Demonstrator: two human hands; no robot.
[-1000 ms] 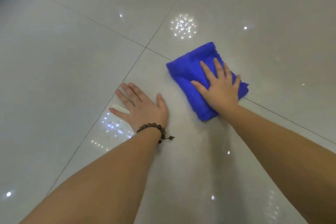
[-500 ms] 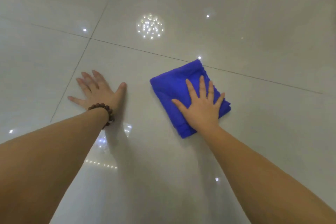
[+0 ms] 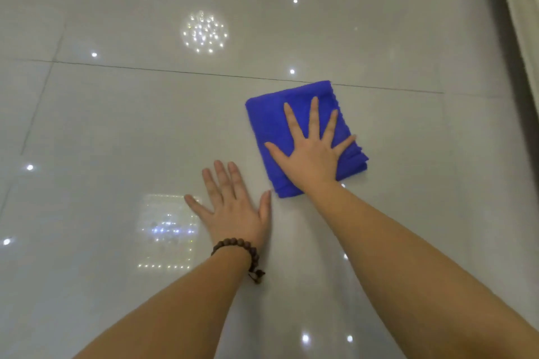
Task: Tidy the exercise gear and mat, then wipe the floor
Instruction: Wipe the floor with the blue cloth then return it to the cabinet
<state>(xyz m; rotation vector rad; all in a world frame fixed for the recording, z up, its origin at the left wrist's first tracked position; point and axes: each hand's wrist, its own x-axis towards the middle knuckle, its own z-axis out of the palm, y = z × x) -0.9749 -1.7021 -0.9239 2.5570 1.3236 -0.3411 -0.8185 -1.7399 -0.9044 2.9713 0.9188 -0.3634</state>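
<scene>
The floor (image 3: 122, 131) spread out beneath me, pale glossy tiles with thin dark seams and bright specks of reflected light. Both my bare forearms reached forward and down from the lower edge of the view. The blue cloth (image 3: 268, 122) lay folded flat on the tile, its far edge touching the seam that ran across. My right hand (image 3: 310, 154) pressed on it palm down, fingers straight and fanned wide, gripping nothing, the heel of the hand over the cloth's near edge. My left hand (image 3: 233, 207) rested flat on the bare tile just beside the cloth's near corner, fingers straight and held loosely together, thumb out toward the cloth. A beaded bracelet (image 3: 236, 245) circled my left wrist.
</scene>
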